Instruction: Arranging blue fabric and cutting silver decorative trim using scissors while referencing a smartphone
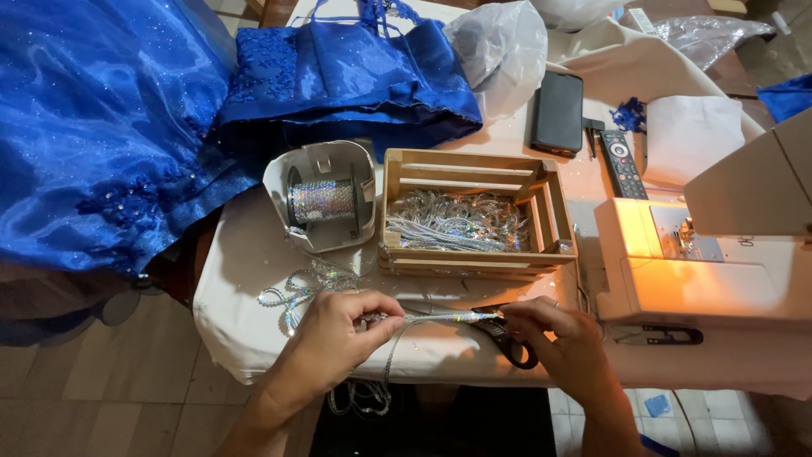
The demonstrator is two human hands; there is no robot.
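Down at the near edge of the white-cloth-covered counter [245, 322], the left hand [334, 338] pinches a narrow strip of silver iridescent sequin trim [431, 317] between thumb and fingertips, its grip pressed together on the strip's left end. The strip runs level to the right, straight across to the right hand [562, 338], which holds its other end together with a pair of black-handled scissors [507, 337]; the fingers are closed on the handles, and the blades lie along the trim's right end. Whether the blades are shut on the strip cannot be told. More of the same trim hangs down below the left hand over the counter's edge and loops loosely on the cloth just above it.

Just beyond the hands stands a slatted light-wood crate [478, 264] holding a heap of cut silver trim pieces. To its left, touching it or nearly so, is a white plastic holder [355, 169] with a spool of the glittery trim [321, 201]. A white sewing machine [702, 271] sits to the right, with a black remote control [623, 163] and a black phone [557, 112] behind it. A bright blue satin dress [110, 118] spreads across the upper left.
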